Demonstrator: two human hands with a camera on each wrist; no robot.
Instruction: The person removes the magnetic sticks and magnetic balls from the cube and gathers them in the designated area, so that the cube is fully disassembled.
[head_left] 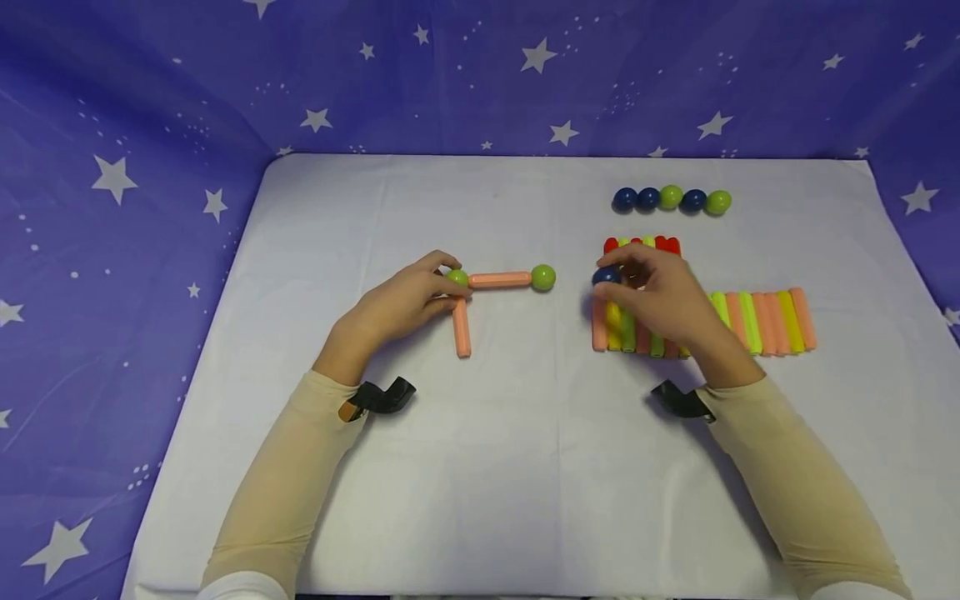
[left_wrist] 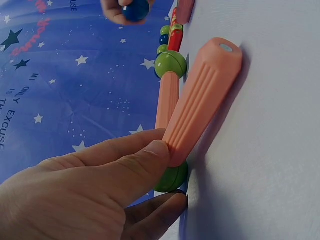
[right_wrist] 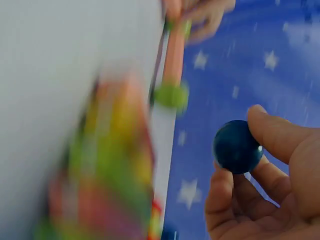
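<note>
My left hand (head_left: 405,296) pinches a green ball (head_left: 457,277) at the corner of a small build. From that ball one salmon stick (head_left: 500,280) runs right to a second green ball (head_left: 543,277). Another salmon stick (left_wrist: 205,100) reaches toward the near side, its outer end bare; the left wrist view shows a small shiny disc in that end. My right hand (head_left: 660,292) holds a dark blue ball (right_wrist: 238,147) between thumb and fingers, above the left end of the stick rows. In the right wrist view the ball hangs off the table surface.
Rows of coloured sticks (head_left: 772,321), salmon, yellow and lime, lie side by side at the right, with red-tipped ones (head_left: 667,244) behind. Farther back stands a line of blue and green balls (head_left: 671,197). A starry purple cloth (head_left: 487,75) hangs around the white table (head_left: 480,467).
</note>
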